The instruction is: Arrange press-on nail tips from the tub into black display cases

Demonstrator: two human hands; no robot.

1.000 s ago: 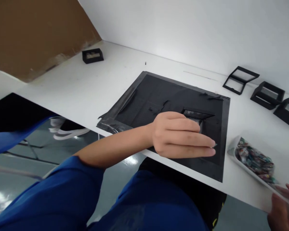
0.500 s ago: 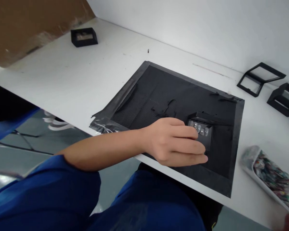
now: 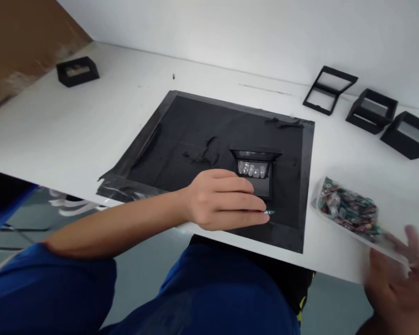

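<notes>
My left hand point(image 3: 226, 200) is palm down above the black mat point(image 3: 195, 125), fingers together. A small green press-on nail point(image 3: 270, 212) pokes out at its fingertips; the thumb is hidden. Beside these fingers stands a small black case point(image 3: 263, 186) with its lid raised, partly covered by the hand. Several clear press-on nails point(image 3: 252, 170) sit in a row inside it. On the right, my right hand point(image 3: 401, 274) is blurred by motion at the near end of a clear plastic tray point(image 3: 361, 238). Its fingers look spread. Many coloured press-on nails point(image 3: 349, 204) fill the tray.
Along the wall at the right are an open black frame point(image 3: 330, 90) and two black boxes with windows point(image 3: 372, 110). Another black box point(image 3: 77, 71) lies at the far left by a brown board point(image 3: 28, 51). The mat's surface is torn in places.
The view has shifted right. The tray has turned and sits closer to the mat, with my right hand now in sight. My left hand has drawn back from the case, and a green nail shows at its fingertips.
</notes>
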